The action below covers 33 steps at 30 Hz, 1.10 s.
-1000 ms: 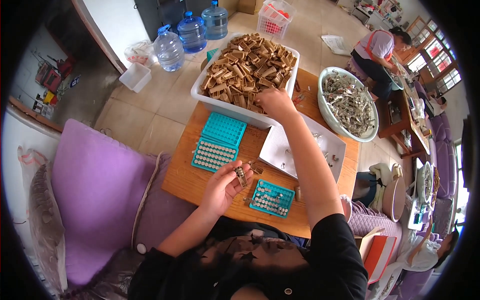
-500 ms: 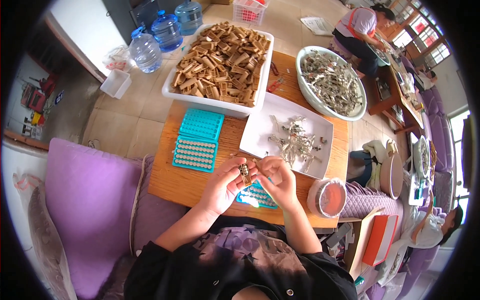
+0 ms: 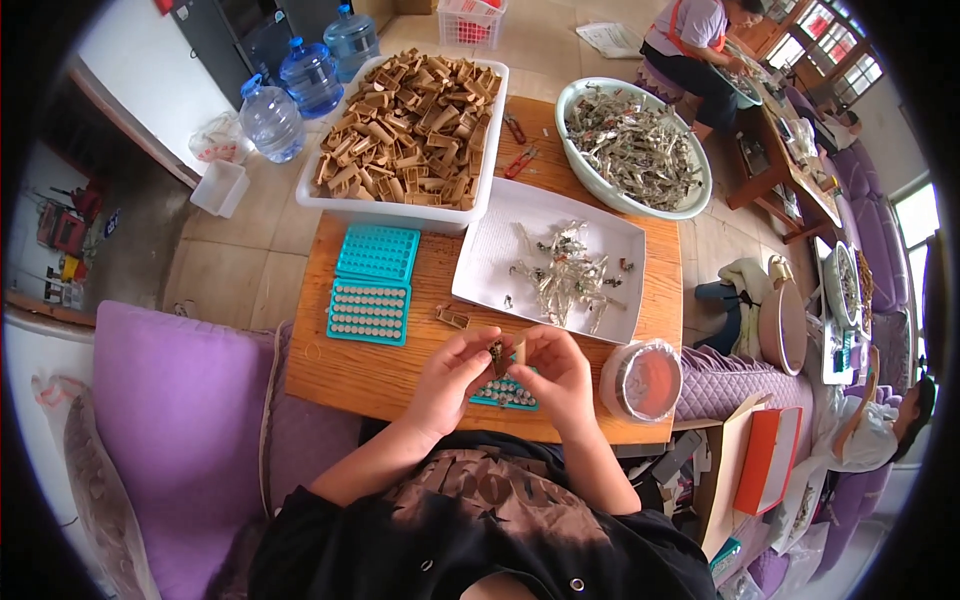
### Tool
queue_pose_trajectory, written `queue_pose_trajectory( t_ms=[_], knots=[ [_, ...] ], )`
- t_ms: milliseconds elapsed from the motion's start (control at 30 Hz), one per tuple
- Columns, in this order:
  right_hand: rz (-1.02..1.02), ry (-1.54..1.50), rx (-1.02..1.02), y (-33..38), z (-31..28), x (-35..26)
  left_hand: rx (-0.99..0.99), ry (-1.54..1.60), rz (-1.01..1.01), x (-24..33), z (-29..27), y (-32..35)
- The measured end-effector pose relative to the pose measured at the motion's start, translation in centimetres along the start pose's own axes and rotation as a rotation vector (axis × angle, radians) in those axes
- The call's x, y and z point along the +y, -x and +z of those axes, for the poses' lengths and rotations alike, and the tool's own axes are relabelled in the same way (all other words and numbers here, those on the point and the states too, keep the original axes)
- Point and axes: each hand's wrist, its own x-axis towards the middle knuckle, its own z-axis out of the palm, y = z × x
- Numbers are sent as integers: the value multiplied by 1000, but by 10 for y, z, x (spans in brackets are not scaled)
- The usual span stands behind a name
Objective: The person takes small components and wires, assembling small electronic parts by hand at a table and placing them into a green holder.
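Over the near edge of the table my left hand (image 3: 450, 378) pinches a small brown plastic casing (image 3: 497, 358) with metallic parts inside. My right hand (image 3: 558, 373) is closed beside it, thumb and fingers on a small tan piece (image 3: 520, 350) whose kind I cannot make out. The hands nearly meet, and the fingers hide part of both pieces. Below them lies a teal tray (image 3: 508, 396) with rows of small round silvery parts, partly covered by the hands. Another brown casing (image 3: 452, 317) rests on the wood just beyond my left hand.
A white bin (image 3: 400, 212) heaped with brown casings stands at the far left. Past the white shallow box (image 3: 480, 262) of wired parts sits a pale basin (image 3: 690, 212) of similar parts. Also around are a teal case (image 3: 368, 312), red-handled pliers (image 3: 520, 162), a tub (image 3: 640, 382) and a co-worker (image 3: 690, 40).
My view has shifted, so the table sits slightly further left. The casing in my left hand has turned, showing less of its inside. The brown casing on the table now shows more fully.
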Motion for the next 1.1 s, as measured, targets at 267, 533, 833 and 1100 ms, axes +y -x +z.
queue_pose_trajectory(
  t_ms=[267, 533, 833, 1100],
  knots=[
    [-114, 305, 76, 6, 13, 13, 59, -56, 29, -1, 5, 3],
    [-204, 508, 104, 5, 19, 15, 7, -111, 79, -5, 1, 2],
    [-268, 753, 74, 7, 23, 3, -23, -397, 313, -9, 9, 7],
    [-124, 758, -153, 14, 15, 8, -108, -574, 333, -3, 9, 11]
  ],
)
